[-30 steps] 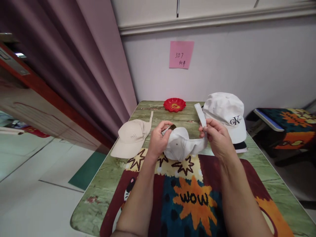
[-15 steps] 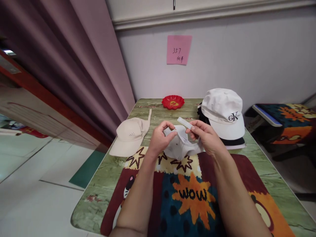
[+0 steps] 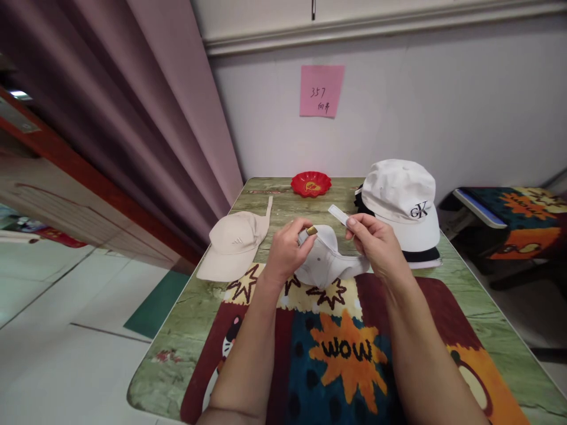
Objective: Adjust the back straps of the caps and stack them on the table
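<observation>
A light grey baseball cap (image 3: 321,265) rests on the mat between my hands, its back opening turned up. My left hand (image 3: 283,252) is closed in a pinch on a small brass-coloured buckle (image 3: 312,230) at the cap's left side. My right hand (image 3: 372,237) pinches the cap's pale adjuster strap (image 3: 338,215), whose free end sticks out up and to the left. The strap end and the buckle are apart. To the left lies a beige cap (image 3: 237,236) with its strap hanging loose toward the back.
Several stacked caps stand at the right, a white cap (image 3: 398,195) with black letters on top. A red scalloped dish (image 3: 310,184) is at the back against the wall. The patterned mat (image 3: 345,354) covers the table's front. A curtain (image 3: 177,118) hangs at the left.
My right hand has drawn the strap end slightly right, away from my left hand. The brass-coloured buckle now shows in my left fingers. The other caps have not moved.
</observation>
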Tool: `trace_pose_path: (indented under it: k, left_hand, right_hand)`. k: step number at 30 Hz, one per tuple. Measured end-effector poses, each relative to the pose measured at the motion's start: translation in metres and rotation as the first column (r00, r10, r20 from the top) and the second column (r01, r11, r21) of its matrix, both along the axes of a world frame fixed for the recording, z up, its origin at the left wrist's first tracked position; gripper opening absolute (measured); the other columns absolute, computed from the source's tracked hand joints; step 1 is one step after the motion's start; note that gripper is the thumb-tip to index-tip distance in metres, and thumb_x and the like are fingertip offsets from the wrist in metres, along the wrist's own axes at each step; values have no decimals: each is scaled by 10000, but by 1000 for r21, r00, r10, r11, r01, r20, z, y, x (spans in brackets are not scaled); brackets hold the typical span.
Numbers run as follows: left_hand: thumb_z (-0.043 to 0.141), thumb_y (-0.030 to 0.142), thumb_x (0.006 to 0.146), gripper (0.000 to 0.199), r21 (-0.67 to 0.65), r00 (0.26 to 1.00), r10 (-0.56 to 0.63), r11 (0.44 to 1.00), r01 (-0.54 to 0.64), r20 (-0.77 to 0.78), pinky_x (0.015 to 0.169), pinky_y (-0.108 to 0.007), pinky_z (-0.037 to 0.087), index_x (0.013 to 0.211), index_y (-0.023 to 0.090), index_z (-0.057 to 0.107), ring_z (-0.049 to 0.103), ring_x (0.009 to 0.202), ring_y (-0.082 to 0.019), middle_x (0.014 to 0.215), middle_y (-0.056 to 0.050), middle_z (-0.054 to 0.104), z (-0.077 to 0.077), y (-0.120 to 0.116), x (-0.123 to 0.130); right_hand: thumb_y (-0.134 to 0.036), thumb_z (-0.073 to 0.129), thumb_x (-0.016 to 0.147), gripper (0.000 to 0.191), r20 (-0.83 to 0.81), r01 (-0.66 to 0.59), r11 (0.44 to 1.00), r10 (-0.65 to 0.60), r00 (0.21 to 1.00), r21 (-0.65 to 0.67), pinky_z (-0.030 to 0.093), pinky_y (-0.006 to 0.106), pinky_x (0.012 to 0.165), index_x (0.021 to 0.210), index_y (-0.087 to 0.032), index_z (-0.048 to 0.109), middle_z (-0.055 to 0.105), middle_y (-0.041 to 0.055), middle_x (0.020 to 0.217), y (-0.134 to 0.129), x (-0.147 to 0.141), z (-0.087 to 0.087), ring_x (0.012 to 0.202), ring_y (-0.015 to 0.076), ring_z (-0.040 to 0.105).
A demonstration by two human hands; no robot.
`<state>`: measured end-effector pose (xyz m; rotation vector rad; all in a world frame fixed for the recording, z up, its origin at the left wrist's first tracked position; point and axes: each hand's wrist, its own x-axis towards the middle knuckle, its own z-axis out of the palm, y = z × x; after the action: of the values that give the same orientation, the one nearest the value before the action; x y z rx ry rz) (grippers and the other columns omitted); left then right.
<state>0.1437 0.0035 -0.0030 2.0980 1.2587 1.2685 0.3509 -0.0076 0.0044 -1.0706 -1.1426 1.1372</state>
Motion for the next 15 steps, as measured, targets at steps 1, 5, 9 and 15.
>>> trace_pose_path:
  k: [1,5,9,15]
  left_hand:
    - [671,233,854,117,37,1000,-1,999,2,-28,914,-345,442,970,242,677,630,989,-247,1009,-62,709,0,1,0]
    - [675,220,856,113,76,998,47,996,-44,-44,919,-382,444,950,230,736,604,973,-262,961,-82,684,2,1,-1]
    - [691,208,841,131,-60,992,36,998,-29,120,748,-318,476,948,218,767,590,745,-183,855,-45,658,4,-1,1]
    - [788,270,766,187,-211,919,-3,973,94,394,708,-285,488,942,205,800,596,750,-157,893,-48,703,3,-1,3]
  right_hand:
    - [-534,762,797,346,3,5,1000,-5,1000,2,206,237,425,823,-198,685,568,-34,613,0,-1,0,457,68,330]
    - [-555,791,765,375,68,16,1000,-16,998,3,228,254,451,817,-190,725,485,-50,541,-2,-6,-1,472,84,332]
    - [-561,772,766,378,195,40,999,-43,980,19,275,263,485,756,-188,712,505,-38,539,-1,-8,-3,500,103,377]
    - [-526,669,862,363,267,37,999,-43,963,27,338,262,509,685,-216,605,573,-16,590,3,-9,-11,515,118,437]
